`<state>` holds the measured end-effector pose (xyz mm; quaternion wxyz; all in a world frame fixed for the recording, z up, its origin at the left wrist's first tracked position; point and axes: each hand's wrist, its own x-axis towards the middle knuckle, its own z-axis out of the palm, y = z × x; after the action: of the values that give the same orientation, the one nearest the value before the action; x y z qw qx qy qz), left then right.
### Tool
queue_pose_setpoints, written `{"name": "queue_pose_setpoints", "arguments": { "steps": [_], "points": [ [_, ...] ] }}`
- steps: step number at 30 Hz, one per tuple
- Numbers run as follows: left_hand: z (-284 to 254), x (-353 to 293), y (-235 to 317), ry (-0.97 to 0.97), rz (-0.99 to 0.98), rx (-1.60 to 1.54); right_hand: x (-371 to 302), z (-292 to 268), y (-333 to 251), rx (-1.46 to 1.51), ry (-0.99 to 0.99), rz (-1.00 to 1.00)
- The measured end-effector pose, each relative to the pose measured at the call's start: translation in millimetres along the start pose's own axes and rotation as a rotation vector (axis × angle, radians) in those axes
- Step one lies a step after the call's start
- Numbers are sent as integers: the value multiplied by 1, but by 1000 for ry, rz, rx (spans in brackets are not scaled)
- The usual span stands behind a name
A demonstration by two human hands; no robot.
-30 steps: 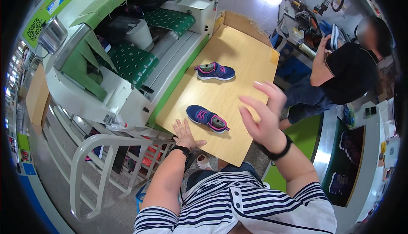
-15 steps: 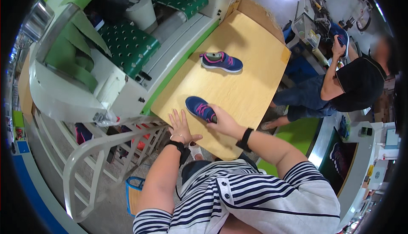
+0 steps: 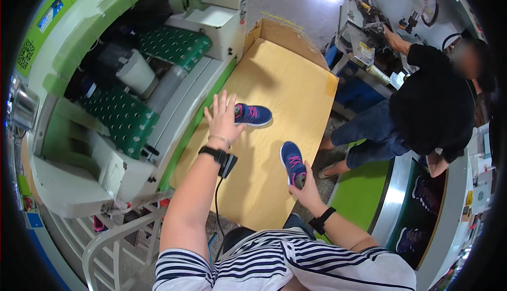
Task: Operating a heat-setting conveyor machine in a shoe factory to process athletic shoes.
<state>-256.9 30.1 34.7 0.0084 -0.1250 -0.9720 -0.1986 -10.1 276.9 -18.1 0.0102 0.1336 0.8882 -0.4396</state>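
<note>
My right hand point(image 3: 306, 191) grips a navy sneaker point(image 3: 292, 160) with pink laces by its heel end, toe pointing away, over the right side of a light wooden board point(image 3: 259, 185). A dark grey-green form fills that shoe's opening. My left hand point(image 3: 225, 124) is open, fingers spread, at the heel of a second navy sneaker point(image 3: 256, 115) with a white sole. It hides part of that heel; whether it touches the shoe I cannot tell. This second sneaker lies on the board with its toe to the right.
At left stands a machine with a perforated green belt point(image 3: 119, 116). A white metal rail point(image 3: 100, 248) is below it. A person in black point(image 3: 428, 95) works at a bench on the right. Sneakers point(image 3: 412, 239) lie on a dark conveyor point(image 3: 422, 217) at lower right.
My right hand has carried its sneaker to the right, off the board's middle. The left hand has moved from the board's near left edge to the other sneaker. My view has shifted.
</note>
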Motion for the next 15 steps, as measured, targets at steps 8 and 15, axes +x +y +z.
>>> {"name": "queue_pose_setpoints", "arguments": {
  "steps": [8, 15],
  "points": [
    [51, 10, -19, -205, 52, 225, -4, -2, 4, 3, 10, 4],
    [71, -121, -65, 156, -412, -672, 36, 7, -27, 319, 11, -38]
  ]
}}
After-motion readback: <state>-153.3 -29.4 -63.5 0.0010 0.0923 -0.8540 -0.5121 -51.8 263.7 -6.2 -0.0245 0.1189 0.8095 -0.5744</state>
